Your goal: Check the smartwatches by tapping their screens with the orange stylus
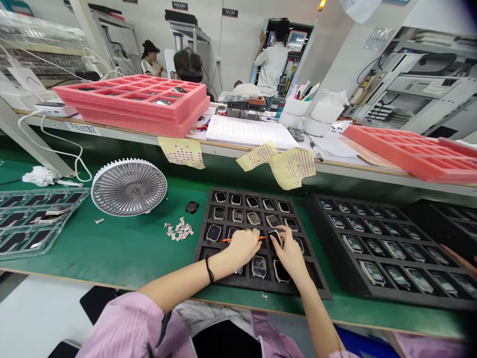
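Note:
My left hand [244, 247], a black band on its wrist, is closed around a thin orange stick-like tool [226, 240]. The tool's far end points right, toward my right hand [290, 253]. The fingers of that hand grip the edge of a square smartwatch body [275, 240] at its slot. Both hands are over a black foam tray [324, 291] with rows of slots. Most slots hold watch bodies, such as a light-framed watch [259, 267] near the front. My left hand partly hides some slots.
Small pale paper-like pieces [181, 230] and a round dark watch part [192, 207] lie left of the tray. A fan [129, 188] and clear plastic tray [22, 253] stand farther left. Another filled black tray [363, 293] is at right, a co-worker's hand [460, 258] beyond. A shelf edge [223, 149] runs behind.

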{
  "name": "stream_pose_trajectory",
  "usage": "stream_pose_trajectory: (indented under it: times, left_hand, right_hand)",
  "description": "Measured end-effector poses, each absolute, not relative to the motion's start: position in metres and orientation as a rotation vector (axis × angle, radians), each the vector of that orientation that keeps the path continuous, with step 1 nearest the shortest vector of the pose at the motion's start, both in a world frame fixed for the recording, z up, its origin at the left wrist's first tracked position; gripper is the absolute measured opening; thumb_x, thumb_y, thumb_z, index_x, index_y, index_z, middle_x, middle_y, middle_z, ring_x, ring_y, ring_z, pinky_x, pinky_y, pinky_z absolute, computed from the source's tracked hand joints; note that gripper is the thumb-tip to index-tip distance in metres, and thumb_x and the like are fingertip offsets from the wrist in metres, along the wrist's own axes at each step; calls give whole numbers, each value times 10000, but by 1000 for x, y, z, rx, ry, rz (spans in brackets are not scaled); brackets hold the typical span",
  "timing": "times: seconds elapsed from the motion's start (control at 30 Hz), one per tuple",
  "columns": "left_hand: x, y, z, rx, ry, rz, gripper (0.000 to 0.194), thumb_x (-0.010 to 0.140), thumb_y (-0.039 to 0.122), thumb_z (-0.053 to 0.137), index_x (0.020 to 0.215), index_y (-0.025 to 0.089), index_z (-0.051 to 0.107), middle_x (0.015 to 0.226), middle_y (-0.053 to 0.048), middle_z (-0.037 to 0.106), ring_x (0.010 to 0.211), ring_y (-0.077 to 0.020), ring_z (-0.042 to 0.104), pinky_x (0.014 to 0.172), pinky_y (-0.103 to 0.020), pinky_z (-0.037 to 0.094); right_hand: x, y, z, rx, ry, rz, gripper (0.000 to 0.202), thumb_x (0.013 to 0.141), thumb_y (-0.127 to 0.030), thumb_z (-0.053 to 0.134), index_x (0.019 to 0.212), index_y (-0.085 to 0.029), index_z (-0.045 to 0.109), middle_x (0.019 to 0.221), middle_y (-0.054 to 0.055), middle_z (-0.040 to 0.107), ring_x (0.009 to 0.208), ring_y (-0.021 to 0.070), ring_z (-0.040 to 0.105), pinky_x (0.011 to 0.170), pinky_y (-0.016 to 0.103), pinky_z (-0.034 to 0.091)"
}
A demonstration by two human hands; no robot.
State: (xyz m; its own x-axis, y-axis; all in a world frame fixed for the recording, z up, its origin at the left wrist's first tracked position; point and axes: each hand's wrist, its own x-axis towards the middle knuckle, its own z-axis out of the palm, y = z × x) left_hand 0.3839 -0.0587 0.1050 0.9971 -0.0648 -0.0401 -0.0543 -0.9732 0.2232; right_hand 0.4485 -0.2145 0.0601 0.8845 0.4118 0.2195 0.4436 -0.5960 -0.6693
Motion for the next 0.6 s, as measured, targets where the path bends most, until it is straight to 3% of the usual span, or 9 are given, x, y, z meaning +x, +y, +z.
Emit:
stream_pose_trajectory:
  times: [0.23,0.3,0.47,0.6]
  left_hand:
    - [393,-67,100,2935,-194,-86,163,872,65,465,899,44,624,895,-202,660,856,-281,672,662,-329,516]
    - [391,-68,101,2937,-191,-76,182,904,118,451,939,43,613,919,-205,658,850,-281,672,656,-333,515]
    - [383,-59,106,2835,-54,-121,383,907,446,493,1002,87,588,886,-162,686,837,-303,683,693,-361,519]
    - [382,-53,104,2770,-90,-64,349,874,396,568,1109,139,556,992,-135,688,885,-291,684,731,-351,520]
  right_hand:
    - [446,-216,66,-2248,-495,-77,359,870,-412,448,1141,-178,462,764,52,640,602,218,586,579,318,418]
    - [445,-217,69,-2203,-442,-95,379,868,-440,468,1138,-176,495,751,47,631,552,190,544,557,309,409]
    - [442,-220,77,-1859,-300,-51,377,820,-494,565,1044,-193,594,869,67,628,630,167,532,522,271,410]
    - [438,-216,86,-1593,-208,92,342,750,-471,670,968,-212,624,813,17,580,585,134,480,467,241,388]
